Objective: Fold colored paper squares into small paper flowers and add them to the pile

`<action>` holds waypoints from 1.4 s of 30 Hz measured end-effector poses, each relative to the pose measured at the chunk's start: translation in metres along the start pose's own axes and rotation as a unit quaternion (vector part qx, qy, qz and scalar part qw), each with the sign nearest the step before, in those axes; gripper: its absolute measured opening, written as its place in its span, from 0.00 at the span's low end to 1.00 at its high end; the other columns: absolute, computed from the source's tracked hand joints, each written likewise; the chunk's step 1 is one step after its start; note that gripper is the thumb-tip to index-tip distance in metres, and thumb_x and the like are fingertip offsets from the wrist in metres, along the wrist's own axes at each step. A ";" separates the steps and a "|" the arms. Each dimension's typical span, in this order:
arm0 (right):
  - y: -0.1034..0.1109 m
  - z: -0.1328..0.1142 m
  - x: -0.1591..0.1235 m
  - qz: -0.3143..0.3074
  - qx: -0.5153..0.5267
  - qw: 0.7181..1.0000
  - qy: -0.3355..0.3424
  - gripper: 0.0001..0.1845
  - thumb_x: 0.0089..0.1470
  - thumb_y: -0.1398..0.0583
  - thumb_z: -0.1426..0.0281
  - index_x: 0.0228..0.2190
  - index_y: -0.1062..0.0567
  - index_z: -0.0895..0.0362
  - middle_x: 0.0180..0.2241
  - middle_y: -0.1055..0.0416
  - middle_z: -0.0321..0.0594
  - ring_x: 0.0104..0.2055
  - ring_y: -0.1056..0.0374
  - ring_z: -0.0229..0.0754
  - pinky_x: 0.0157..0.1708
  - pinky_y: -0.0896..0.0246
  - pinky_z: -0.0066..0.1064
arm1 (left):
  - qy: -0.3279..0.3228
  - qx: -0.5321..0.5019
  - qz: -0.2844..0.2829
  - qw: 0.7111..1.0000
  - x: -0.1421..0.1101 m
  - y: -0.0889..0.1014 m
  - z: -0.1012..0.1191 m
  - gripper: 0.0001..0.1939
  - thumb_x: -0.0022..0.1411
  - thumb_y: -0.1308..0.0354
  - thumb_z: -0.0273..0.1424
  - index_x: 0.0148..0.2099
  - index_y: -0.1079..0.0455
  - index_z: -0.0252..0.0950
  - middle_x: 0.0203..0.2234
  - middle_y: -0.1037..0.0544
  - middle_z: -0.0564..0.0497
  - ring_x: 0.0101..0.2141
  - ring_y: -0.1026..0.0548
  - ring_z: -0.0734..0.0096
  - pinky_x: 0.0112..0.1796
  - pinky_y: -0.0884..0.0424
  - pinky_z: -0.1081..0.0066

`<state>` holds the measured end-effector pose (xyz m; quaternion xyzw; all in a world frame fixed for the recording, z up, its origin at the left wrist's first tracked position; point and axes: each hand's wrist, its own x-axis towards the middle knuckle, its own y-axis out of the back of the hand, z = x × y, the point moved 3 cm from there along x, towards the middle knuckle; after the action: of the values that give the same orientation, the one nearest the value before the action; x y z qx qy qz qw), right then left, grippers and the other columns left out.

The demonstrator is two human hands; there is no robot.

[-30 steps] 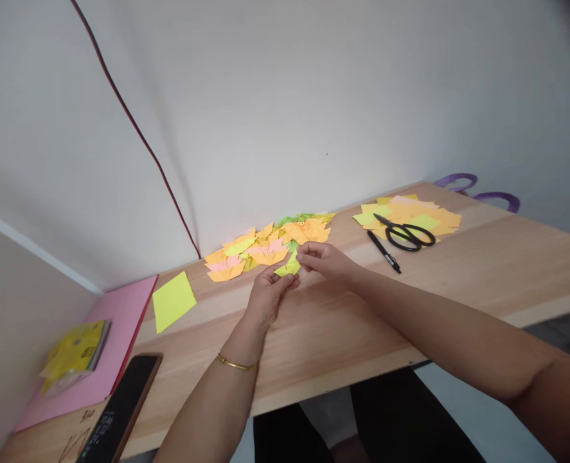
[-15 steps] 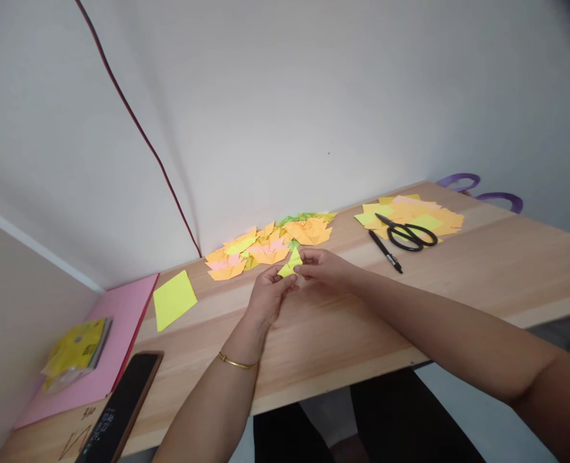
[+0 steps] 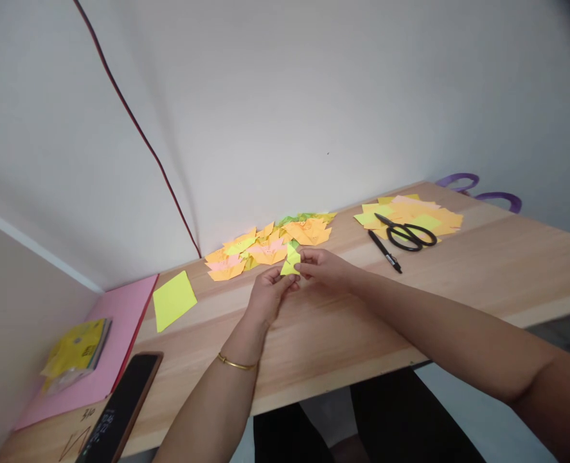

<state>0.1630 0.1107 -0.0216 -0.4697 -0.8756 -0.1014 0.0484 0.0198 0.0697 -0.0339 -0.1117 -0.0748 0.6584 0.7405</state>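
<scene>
A small folded piece of yellow paper (image 3: 291, 258) is held up over the table between both hands. My left hand (image 3: 271, 289) pinches its lower edge between thumb and fingers. At the paper's right side, my right hand (image 3: 324, 267) grips it with thumb and forefinger. Just behind lie several folded paper shapes (image 3: 271, 249) in orange, pink, yellow and green, some with small drawn marks. Part of the paper is hidden by my fingertips.
Black scissors (image 3: 405, 233) rest on a pile of coloured paper (image 3: 427, 209), with a black pen (image 3: 385, 251) beside them. At left are a yellow paper stack (image 3: 173, 301), a phone (image 3: 123, 405) and a yellow packet (image 3: 76, 350) on a pink board (image 3: 133, 302). Behind stands a wall (image 3: 337, 96).
The yellow paper has changed shape between my fingers: its pointed upper part now looks wider and blunter. Both hands stay in almost the same place.
</scene>
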 end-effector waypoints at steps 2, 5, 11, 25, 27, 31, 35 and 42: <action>0.002 -0.001 0.000 0.007 -0.009 1.000 -0.010 0.10 0.50 0.43 0.63 0.27 0.31 0.58 0.27 0.37 0.34 0.26 0.42 0.33 0.29 0.46 0.28 | 0.018 -0.026 -0.004 0.999 -0.001 0.000 0.002 0.13 0.45 0.34 0.28 0.36 0.27 0.31 0.28 0.24 0.51 0.25 0.28 0.78 0.33 0.31 0.73; 0.004 -0.003 -0.001 0.009 -0.020 0.999 -0.024 0.11 0.50 0.43 0.62 0.26 0.33 0.57 0.23 0.38 0.32 0.25 0.44 0.33 0.28 0.47 0.27 | 0.037 -0.060 -0.015 0.997 -0.003 0.000 0.006 0.16 0.44 0.33 0.28 0.37 0.29 0.31 0.27 0.24 0.51 0.24 0.28 0.77 0.33 0.30 0.71; 0.007 -0.002 0.000 0.018 -0.055 0.998 -0.032 0.12 0.49 0.43 0.61 0.23 0.36 0.57 0.22 0.39 0.32 0.24 0.45 0.33 0.28 0.47 0.28 | 0.030 -0.084 -0.006 0.996 -0.003 0.001 0.011 0.17 0.45 0.34 0.28 0.39 0.31 0.33 0.21 0.27 0.55 0.22 0.30 0.79 0.33 0.29 0.69; 0.002 -0.005 -0.001 -0.016 -0.064 0.998 -0.023 0.12 0.48 0.43 0.62 0.22 0.36 0.57 0.20 0.39 0.32 0.23 0.45 0.33 0.25 0.50 0.27 | -0.038 -0.082 0.098 0.991 0.002 0.008 0.012 0.12 0.44 0.34 0.31 0.27 0.36 0.33 0.18 0.35 0.59 0.20 0.34 0.83 0.31 0.30 0.73; 0.001 -0.004 -0.001 -0.030 -0.039 0.998 -0.028 0.12 0.48 0.42 0.62 0.24 0.35 0.57 0.20 0.39 0.31 0.23 0.45 0.33 0.25 0.49 0.27 | -0.050 -0.085 0.109 0.989 0.002 0.009 0.013 0.12 0.45 0.34 0.31 0.27 0.35 0.33 0.17 0.35 0.59 0.19 0.35 0.83 0.29 0.31 0.75; 0.001 -0.004 0.000 -0.038 -0.019 0.999 -0.025 0.13 0.48 0.42 0.60 0.25 0.34 0.57 0.21 0.38 0.32 0.23 0.43 0.33 0.25 0.48 0.27 | -0.084 -0.055 0.129 0.987 0.002 0.011 0.014 0.11 0.47 0.35 0.32 0.26 0.34 0.33 0.15 0.36 0.59 0.18 0.37 0.83 0.28 0.33 0.75; 0.001 0.001 0.001 -0.025 -0.014 0.999 -0.023 0.13 0.48 0.41 0.60 0.24 0.34 0.57 0.22 0.37 0.33 0.24 0.41 0.34 0.27 0.46 0.27 | -0.111 -0.038 0.131 0.984 0.002 0.013 0.015 0.12 0.50 0.37 0.36 0.26 0.34 0.34 0.14 0.36 0.58 0.18 0.36 0.81 0.28 0.33 0.75; -0.001 0.007 0.002 0.018 0.041 0.999 -0.013 0.14 0.46 0.39 0.59 0.26 0.33 0.58 0.22 0.37 0.32 0.25 0.40 0.33 0.28 0.44 0.28 | -0.023 -0.084 0.043 0.995 0.002 0.001 0.008 0.14 0.47 0.34 0.36 0.34 0.29 0.33 0.21 0.28 0.54 0.21 0.33 0.80 0.29 0.32 0.73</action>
<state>0.1611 0.1135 -0.0284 -0.4841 -0.8711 -0.0587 0.0583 0.0167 0.0719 -0.0270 -0.1614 -0.1415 0.6835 0.6977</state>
